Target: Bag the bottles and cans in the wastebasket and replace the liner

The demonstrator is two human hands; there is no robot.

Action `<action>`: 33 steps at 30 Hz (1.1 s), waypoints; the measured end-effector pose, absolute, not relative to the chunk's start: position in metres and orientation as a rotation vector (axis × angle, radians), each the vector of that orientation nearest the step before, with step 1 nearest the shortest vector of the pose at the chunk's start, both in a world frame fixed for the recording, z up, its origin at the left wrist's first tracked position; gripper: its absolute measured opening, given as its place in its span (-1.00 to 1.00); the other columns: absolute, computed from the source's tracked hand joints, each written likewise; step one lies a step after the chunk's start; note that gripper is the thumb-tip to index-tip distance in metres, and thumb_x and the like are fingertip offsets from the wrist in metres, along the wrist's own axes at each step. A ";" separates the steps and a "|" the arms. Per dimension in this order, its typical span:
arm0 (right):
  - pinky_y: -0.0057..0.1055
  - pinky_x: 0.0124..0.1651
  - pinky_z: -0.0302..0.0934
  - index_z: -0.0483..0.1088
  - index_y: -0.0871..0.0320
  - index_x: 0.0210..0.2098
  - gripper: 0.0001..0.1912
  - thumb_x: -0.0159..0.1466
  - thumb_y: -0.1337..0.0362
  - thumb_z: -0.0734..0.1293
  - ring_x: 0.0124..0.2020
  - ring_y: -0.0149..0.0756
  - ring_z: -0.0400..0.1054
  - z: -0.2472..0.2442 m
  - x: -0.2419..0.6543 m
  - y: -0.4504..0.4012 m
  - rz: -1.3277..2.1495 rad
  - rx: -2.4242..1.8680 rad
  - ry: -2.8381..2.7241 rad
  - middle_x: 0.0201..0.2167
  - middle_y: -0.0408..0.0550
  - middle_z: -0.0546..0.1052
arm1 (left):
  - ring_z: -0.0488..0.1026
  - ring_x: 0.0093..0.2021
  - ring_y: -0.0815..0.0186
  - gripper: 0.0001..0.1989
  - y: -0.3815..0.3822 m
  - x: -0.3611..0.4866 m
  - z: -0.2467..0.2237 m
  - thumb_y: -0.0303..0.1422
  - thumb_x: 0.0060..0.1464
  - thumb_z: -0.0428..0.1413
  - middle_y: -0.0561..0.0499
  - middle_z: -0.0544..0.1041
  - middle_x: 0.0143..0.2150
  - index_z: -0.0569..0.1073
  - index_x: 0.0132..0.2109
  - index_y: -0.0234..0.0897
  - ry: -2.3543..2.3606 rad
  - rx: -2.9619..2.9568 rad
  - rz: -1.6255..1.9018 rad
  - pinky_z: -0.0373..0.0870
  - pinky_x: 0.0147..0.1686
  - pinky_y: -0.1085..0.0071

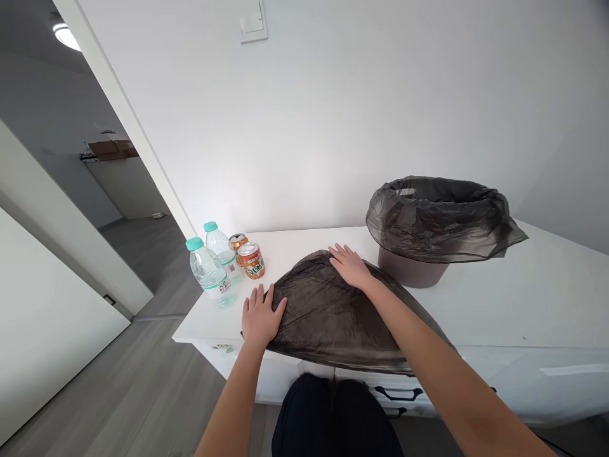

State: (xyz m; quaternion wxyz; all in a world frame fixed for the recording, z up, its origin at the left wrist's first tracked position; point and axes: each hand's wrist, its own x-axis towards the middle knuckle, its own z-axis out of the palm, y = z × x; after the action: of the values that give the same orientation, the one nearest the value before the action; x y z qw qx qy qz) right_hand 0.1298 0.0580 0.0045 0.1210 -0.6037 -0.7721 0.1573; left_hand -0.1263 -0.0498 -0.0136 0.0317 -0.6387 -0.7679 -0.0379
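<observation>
A dark, see-through plastic bag [328, 317] lies spread on the white cabinet top, its near edge hanging over the front. My left hand [261, 316] rests on the bag's left end with fingers apart. Flat on its far edge is my right hand [351, 266], fingers also spread. Two clear bottles with teal caps, one nearer [208, 270] and one behind [219, 244], stand left of my left hand. Beside them are an orange can [252, 261] and a second can [237, 240], partly hidden behind it.
A brownish bin [412, 270] lined with a dark bag [442, 228] stands on the cabinet top [537, 298] at the right, close to my right forearm. The wall rises behind. Drawers with black handles [397, 394] are below, and a doorway is at the left.
</observation>
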 end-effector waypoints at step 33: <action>-0.30 -0.07 0.36 0.48 0.16 -0.33 -0.66 0.14 0.00 0.33 -0.29 -0.30 0.45 -0.066 0.264 -0.169 0.734 -1.157 -0.467 -0.32 -0.06 0.56 | 0.44 -0.02 0.19 -0.59 -0.101 0.117 -0.052 -0.59 0.04 0.05 -0.04 0.53 -0.03 0.43 0.02 -0.17 -1.142 -2.836 -0.664 0.38 -0.05 0.22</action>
State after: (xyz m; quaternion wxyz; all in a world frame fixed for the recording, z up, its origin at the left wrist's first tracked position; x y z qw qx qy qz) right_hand 0.2642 -0.1693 -0.0661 0.7493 -0.5291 -0.2138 0.3359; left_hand 0.1170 -0.1009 -0.0517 0.0065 -0.9064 -0.3651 -0.2123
